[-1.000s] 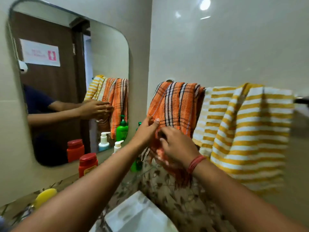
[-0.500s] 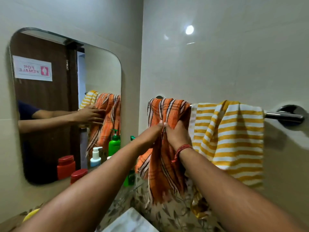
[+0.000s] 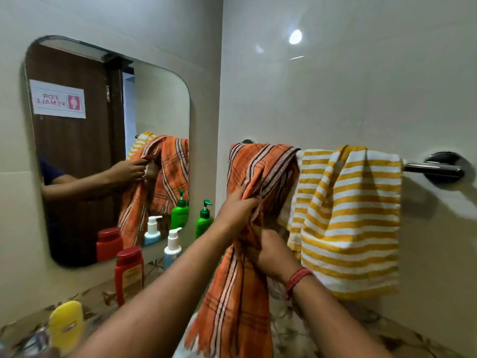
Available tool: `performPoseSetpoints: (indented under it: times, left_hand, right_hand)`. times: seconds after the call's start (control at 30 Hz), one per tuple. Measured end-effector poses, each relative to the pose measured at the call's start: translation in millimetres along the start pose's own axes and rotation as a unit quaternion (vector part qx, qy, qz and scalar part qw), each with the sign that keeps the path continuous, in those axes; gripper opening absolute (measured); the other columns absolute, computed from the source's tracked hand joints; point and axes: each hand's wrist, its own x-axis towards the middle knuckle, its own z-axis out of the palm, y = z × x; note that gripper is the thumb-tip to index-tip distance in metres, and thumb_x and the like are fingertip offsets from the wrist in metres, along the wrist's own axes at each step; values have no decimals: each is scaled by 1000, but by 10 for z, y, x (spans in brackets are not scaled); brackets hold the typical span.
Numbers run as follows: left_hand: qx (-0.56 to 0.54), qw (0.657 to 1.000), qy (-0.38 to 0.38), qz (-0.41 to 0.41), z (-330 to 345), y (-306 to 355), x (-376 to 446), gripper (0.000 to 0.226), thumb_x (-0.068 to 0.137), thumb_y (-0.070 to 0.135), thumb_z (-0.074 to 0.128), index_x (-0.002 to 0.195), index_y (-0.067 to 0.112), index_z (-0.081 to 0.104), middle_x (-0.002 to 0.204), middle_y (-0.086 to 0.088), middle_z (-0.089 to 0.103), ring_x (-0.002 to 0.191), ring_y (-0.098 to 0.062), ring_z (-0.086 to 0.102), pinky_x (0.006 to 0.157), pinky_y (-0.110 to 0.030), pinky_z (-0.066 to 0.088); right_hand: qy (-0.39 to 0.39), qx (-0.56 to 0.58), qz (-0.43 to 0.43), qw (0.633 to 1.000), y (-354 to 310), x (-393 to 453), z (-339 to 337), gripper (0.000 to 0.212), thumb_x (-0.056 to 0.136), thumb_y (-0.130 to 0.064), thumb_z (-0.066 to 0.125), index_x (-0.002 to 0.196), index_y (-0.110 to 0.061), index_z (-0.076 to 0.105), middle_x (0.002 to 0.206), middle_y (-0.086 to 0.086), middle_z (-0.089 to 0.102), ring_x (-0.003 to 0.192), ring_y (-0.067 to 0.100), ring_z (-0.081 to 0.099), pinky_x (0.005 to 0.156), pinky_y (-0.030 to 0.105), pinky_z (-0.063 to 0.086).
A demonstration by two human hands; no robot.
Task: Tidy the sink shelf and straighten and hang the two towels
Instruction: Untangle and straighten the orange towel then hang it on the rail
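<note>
An orange plaid towel hangs bunched over the left end of a chrome towel bar. Its long front flap drops past the shelf. My left hand grips a fold of that towel below the bar. My right hand, a red thread on its wrist, grips the cloth lower down. A yellow-and-white striped towel hangs crumpled over the bar to the right, touching the orange one.
On the patterned shelf below the mirror stand a red bottle, a white pump bottle, a green pump bottle and a yellow bottle. The tiled corner wall is close behind the bar.
The orange towel's front flap has been drawn down and now hangs longer. My right hand has dropped lower on the cloth while my left stays near the bar. The view has tilted.
</note>
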Motion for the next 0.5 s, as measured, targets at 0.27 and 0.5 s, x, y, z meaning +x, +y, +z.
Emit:
performPoseSetpoints:
  times: [0.27, 0.5]
  left_hand:
    - [-149, 987, 7, -55, 264, -442, -711, 27, 95, 2, 46, 110, 12, 66, 108, -24, 72, 90, -34, 69, 77, -38, 60]
    - [-102, 988, 111, -26, 244, -354, -920, 47, 73, 17, 59, 120, 12, 60, 115, -17, 69, 100, -30, 68, 79, -37, 56]
  right_hand:
    - [171, 424, 120, 881, -176, -97, -427, 42, 99, -38, 48, 132, -11, 53, 121, -13, 56, 111, -3, 53, 92, 11, 36]
    - [114, 311, 141, 933, -356, 156, -339, 49, 89, -39, 60, 130, -13, 52, 128, 9, 62, 115, 28, 60, 105, 47, 45]
